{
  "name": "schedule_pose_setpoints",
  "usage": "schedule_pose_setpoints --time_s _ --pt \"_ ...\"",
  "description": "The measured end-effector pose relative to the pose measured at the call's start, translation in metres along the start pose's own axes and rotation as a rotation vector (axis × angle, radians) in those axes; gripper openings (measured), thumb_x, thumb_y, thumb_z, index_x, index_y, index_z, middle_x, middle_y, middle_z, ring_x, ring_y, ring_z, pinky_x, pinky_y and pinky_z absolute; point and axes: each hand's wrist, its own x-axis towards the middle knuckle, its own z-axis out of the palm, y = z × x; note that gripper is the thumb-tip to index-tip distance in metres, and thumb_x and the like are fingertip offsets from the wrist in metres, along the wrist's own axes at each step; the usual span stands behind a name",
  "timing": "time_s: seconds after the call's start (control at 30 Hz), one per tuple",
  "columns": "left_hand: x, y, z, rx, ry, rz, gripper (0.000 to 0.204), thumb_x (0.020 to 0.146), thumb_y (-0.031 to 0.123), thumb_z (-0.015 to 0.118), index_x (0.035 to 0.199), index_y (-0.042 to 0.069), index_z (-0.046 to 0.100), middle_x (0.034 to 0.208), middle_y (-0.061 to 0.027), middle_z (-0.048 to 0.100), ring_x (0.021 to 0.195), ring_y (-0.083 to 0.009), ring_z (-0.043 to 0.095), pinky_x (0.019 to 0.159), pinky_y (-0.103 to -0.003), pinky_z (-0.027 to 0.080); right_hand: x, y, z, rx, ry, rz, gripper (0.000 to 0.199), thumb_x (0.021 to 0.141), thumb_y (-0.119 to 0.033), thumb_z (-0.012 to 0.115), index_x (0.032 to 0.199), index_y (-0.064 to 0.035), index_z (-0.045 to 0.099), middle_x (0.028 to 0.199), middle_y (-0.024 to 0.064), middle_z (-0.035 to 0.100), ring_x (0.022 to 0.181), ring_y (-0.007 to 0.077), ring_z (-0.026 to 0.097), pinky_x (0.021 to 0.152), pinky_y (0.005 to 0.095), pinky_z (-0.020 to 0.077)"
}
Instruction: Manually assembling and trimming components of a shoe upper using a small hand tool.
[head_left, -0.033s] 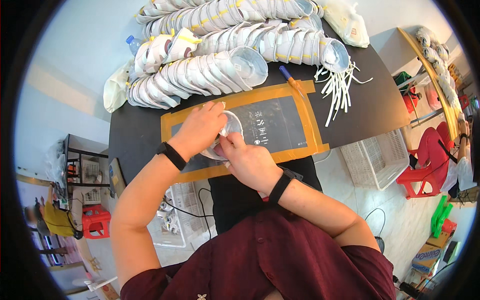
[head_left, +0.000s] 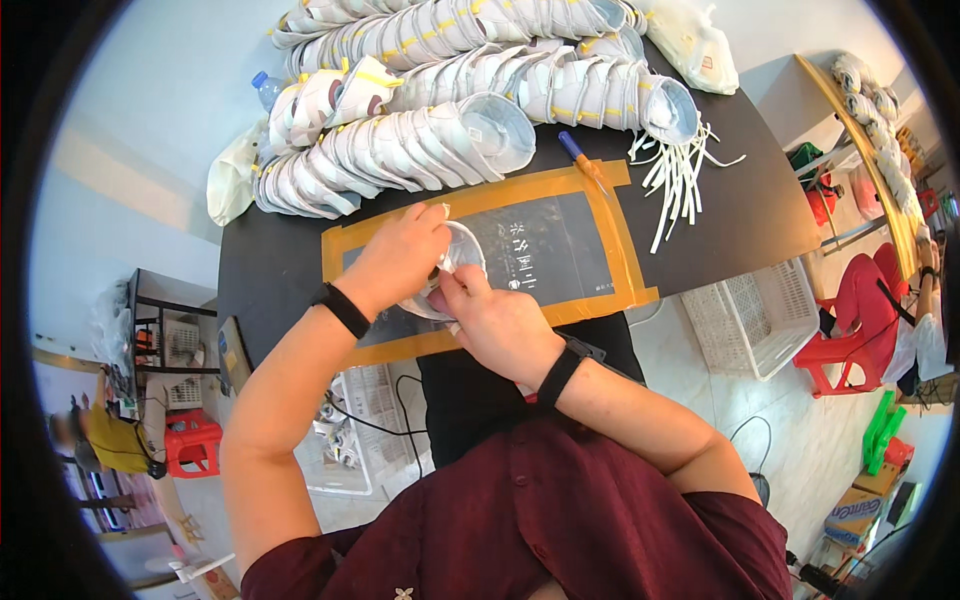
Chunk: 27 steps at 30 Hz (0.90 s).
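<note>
Close in front of me, both hands work on a small white and grey shoe upper (head_left: 467, 248) with a pale blue lining. My left hand (head_left: 402, 252) is closed over its far left edge, fingers curled inward. From the right, my right hand (head_left: 505, 328) pinches its near side with thumb and fingers; the fingertips are partly hidden. Beneath lies a clear sheet (head_left: 570, 240) bordered with tan tape (head_left: 622, 250) on the dark table (head_left: 715, 225). Just beyond, nested shoe uppers (head_left: 385, 150) lie in a long row, its open end to the right.
More rows of shoe uppers (head_left: 450, 35) fill the table's far side. White strips (head_left: 675, 185) hang from one row beside a blue and orange pen-like tool (head_left: 583, 160). White plastic bags (head_left: 695, 50) flank the rows. A white crate (head_left: 755, 320) and red chair (head_left: 850, 320) stand right.
</note>
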Motion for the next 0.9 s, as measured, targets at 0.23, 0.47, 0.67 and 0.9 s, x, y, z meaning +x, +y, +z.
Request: schedule_pose_setpoints --time_s 0.23,0.47,0.67,0.9 --pt "-0.017 -0.014 0.004 -0.352 0.113 -0.123 0.007 0.084 0.003 0.058 0.087 -0.002 0.055 0.115 -0.0226 0.056 0.101 -0.0397 0.055 0.088 -0.042 0.047 0.002 0.001 0.005 0.075 0.061 0.032 0.031 0.086 -0.013 0.061 0.112 0.0001 0.052 0.098 0.0133 0.053 0.065 0.0292 0.067 0.058 0.0398 0.0547" --pt "-0.005 0.011 -0.013 -0.170 0.014 -0.225 0.012 0.083 0.010 0.064 0.081 0.000 0.058 0.113 -0.0181 0.057 0.100 -0.0368 0.056 0.083 -0.043 0.049 0.002 0.004 0.005 0.026 0.008 0.036 0.037 0.086 -0.013 0.059 0.119 0.0009 0.051 0.101 0.0147 0.053 0.067 0.0307 0.067 0.058 0.0403 0.0551" --pt "-0.002 0.009 -0.010 -0.051 -0.073 -0.224 0.011 0.082 0.011 0.064 0.081 0.001 0.061 0.113 -0.0175 0.058 0.101 -0.0346 0.057 0.083 -0.043 0.051 0.001 0.005 0.010 0.055 0.058 0.012 0.038 0.085 -0.011 0.060 0.119 0.0019 0.051 0.100 0.0150 0.053 0.066 0.0306 0.067 0.059 0.0403 0.0551" --pt "-0.018 -0.012 0.000 -0.430 0.104 -0.209 0.013 0.081 0.006 0.062 0.076 -0.002 0.053 0.109 -0.0191 0.057 0.094 -0.0368 0.057 0.077 -0.041 0.048 0.001 0.001 0.005 0.084 0.059 0.025 0.035 0.085 -0.012 0.061 0.116 0.0013 0.052 0.098 0.0146 0.053 0.066 0.0299 0.067 0.057 0.0411 0.0541"
